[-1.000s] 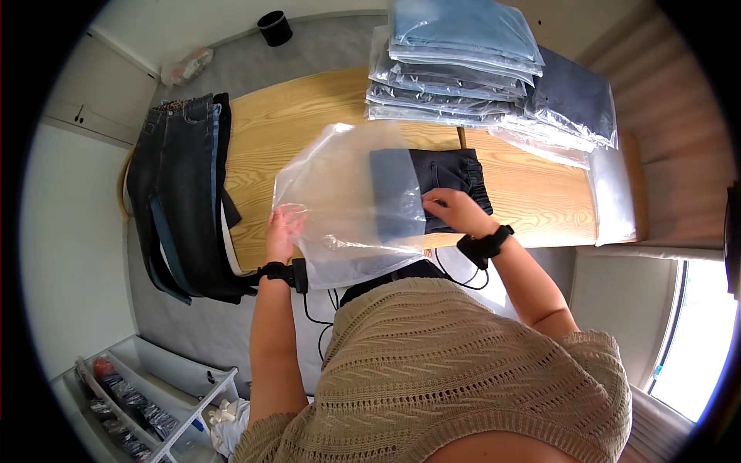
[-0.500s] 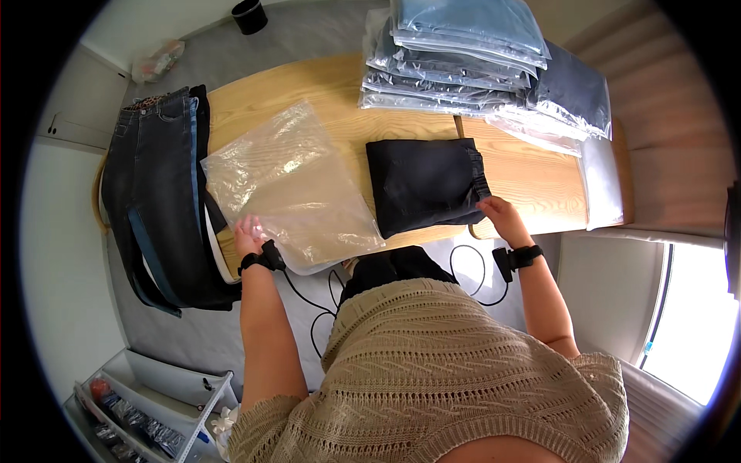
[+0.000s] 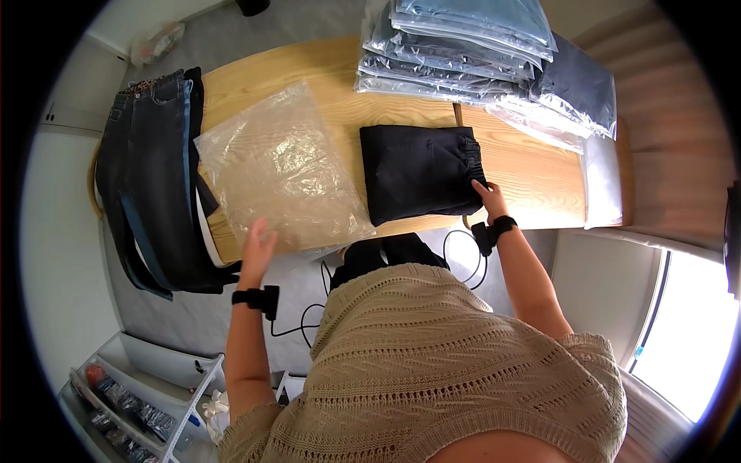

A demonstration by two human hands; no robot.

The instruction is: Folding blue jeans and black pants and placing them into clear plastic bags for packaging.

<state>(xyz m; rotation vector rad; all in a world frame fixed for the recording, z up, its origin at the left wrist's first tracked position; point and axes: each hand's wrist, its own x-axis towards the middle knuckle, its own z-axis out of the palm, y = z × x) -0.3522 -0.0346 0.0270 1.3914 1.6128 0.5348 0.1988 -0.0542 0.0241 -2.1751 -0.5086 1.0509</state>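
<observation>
Left hand [image 3: 257, 245]: lying open, fingers spread, on the near edge of the clear plastic bag [image 3: 282, 170].
Right hand [image 3: 489, 198]: pinching the near right corner of the folded black garment [image 3: 421, 172].
Beyond right hand: stack of bagged jeans [image 3: 463, 46] sitting.

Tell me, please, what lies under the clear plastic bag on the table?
Through the clear plastic bag only the bare wooden table shows; the bag looks flat and empty. The left hand rests at its near edge, covering a small part there.

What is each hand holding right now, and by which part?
The right hand grips the folded black garment at its near right corner. The left hand holds nothing; it is open at the near edge of the clear plastic bag.
</observation>
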